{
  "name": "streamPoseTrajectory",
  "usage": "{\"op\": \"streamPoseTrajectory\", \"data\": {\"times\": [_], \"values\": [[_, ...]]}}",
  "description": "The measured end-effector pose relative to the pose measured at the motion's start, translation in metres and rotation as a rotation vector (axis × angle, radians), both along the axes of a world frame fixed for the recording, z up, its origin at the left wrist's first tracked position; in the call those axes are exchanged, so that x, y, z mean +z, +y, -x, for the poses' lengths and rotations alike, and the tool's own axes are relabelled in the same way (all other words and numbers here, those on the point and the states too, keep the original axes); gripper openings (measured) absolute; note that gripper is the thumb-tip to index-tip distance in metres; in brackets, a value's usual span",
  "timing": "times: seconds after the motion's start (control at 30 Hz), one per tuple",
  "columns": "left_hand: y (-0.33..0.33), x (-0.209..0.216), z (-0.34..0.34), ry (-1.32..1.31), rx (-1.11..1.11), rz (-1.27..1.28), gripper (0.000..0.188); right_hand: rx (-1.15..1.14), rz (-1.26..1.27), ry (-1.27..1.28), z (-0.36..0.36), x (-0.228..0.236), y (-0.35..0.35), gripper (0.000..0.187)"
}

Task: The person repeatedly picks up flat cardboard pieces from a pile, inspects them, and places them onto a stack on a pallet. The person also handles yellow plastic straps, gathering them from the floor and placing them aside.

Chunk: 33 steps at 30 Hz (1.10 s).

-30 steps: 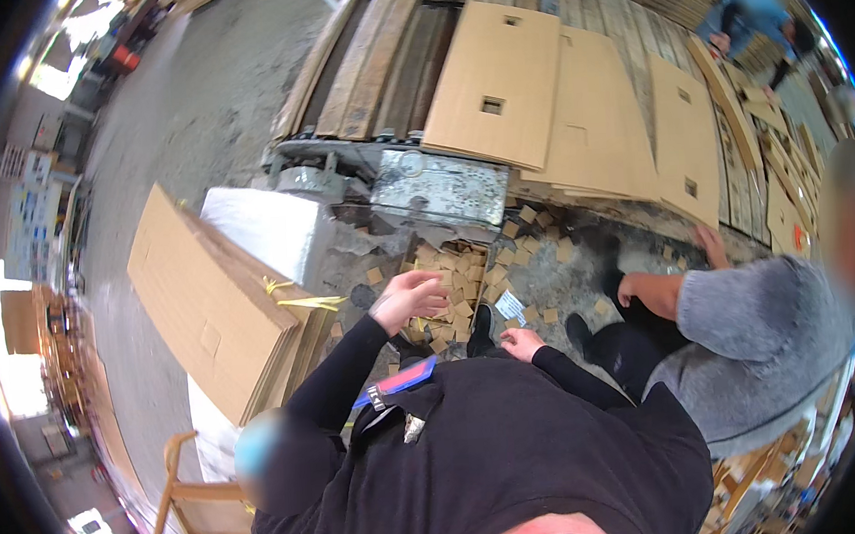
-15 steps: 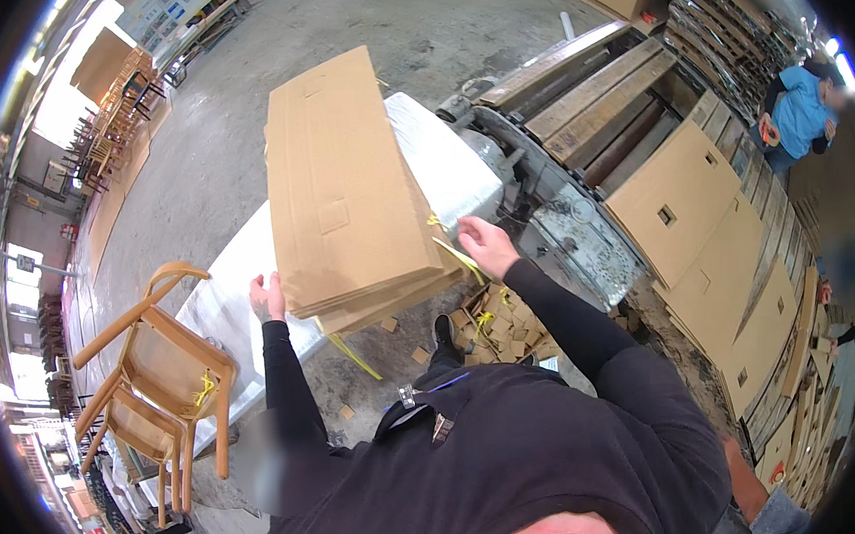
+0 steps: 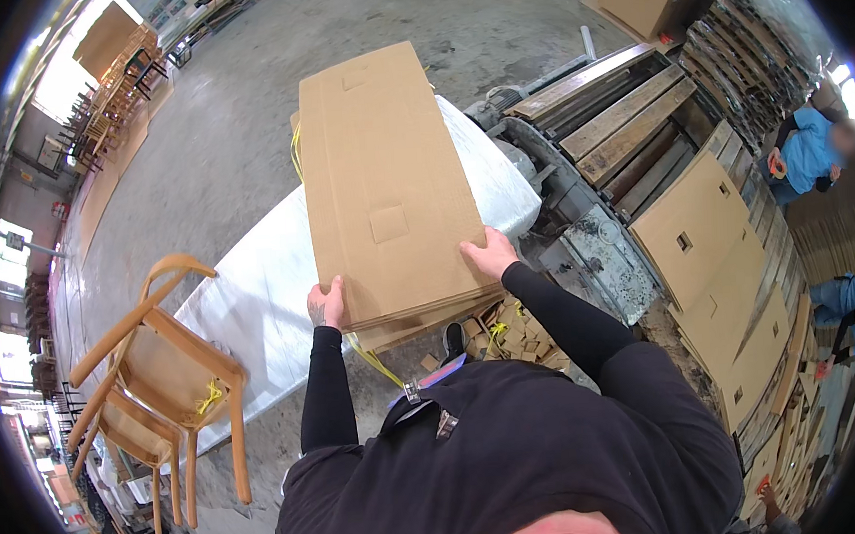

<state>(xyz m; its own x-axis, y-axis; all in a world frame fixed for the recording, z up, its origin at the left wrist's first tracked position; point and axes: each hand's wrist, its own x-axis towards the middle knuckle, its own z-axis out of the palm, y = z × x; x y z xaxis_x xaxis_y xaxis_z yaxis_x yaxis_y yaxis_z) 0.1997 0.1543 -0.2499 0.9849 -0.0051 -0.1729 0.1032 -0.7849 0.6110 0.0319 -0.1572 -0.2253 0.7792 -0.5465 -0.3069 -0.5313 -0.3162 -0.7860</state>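
Note:
A stack of flat brown cardboard sheets lies lengthwise before me on a white-covered table. My left hand grips the near left corner, and my right hand holds the right edge close to the near corner. Both sets of fingers curl under or against the edges, so their tips are partly hidden. Square flaps are cut into the top sheet. From under the near end hangs a yellow strap; more yellow strapping shows along the far left side.
Wooden chairs stand at the left end of the table. Small cardboard scraps lie on the floor near my feet. To the right are a slatted machine and cut cardboard panels. A co-worker in blue is farther right.
My right hand has come down from beside the stack onto its right edge. The top sheets have turned straighter and shifted right, and my left hand now grips the near left corner.

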Motion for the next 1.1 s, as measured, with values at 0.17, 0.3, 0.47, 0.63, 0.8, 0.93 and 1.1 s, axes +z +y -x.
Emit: {"op": "streamPoseTrajectory", "data": {"times": [0.17, 0.3, 0.47, 0.63, 0.8, 0.93, 1.1], "values": [[0.0, 0.022, 0.006, 0.108, 0.07, 0.172, 0.051, -0.011, -0.015, -0.027, 0.004, 0.008, 0.004, 0.063], [0.001, 0.041, 0.011, 0.058, 0.061, 0.225, 0.048, 0.002, 0.119, -0.127, 0.006, 0.014, 0.005, 0.066], [0.0, 0.052, 0.015, -0.009, 0.072, 0.059, 0.05, 0.002, 0.093, -0.102, 0.014, 0.028, -0.003, 0.068], [-0.013, 0.057, 0.025, 0.117, 0.22, 0.561, 0.045, -0.192, -0.195, -0.083, 0.02, 0.035, -0.016, 0.066], [-0.015, 0.073, 0.052, -0.189, 0.173, 0.247, 0.045, -0.198, -0.248, -0.146, 0.052, 0.029, -0.011, 0.069], [0.003, 0.099, 0.077, -0.313, 0.041, 0.104, 0.045, -0.341, -0.601, -0.339, 0.102, 0.027, 0.027, 0.05], [0.02, 0.132, 0.119, -0.346, -0.06, 0.277, 0.037, -0.229, -0.909, -0.58, 0.172, 0.042, 0.063, 0.051]]}}
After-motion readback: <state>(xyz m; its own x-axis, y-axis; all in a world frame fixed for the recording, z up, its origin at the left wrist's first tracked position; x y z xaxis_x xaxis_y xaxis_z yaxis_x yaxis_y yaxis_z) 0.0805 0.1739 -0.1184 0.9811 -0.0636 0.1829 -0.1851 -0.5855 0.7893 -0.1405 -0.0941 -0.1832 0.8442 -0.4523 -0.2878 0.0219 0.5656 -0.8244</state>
